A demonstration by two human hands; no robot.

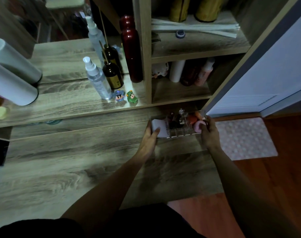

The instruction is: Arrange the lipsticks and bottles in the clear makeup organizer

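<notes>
Left of the scene: a clear spray bottle (pixel 96 79), a brown diffuser bottle (pixel 112 75) and two small figurines (pixel 126 97) stand on the raised ledge at the back of the table (pixel 60 160), well apart from the work.
Left hand (pixel 150 134): arm stretched forward, palm turned inward against the left end of the clear makeup organizer (pixel 178 126), thumb laid over a white box (pixel 158 127) that sits in that end.
Organizer: at the far right of the table, just under the lower shelf (pixel 180 93); dark lipsticks (pixel 173 120) stand in its middle slots, a glass-topped bottle (pixel 181 114) behind them, red and pink round items (pixel 197 123) at the right end. Exact slots are too dim to tell.
Right hand (pixel 209 133): arm also extended, fingers curled around the right end wall.
Grip: both hands are clamped on the organizer, one at each end.
Step in hand: judging by the filled compartments, the sorting looks nearly complete; this seems to be positioning of the loaded organizer.
Next move: likely needs a level, even two-handed slide or lift, so the upright lipsticks do not topple.
</notes>
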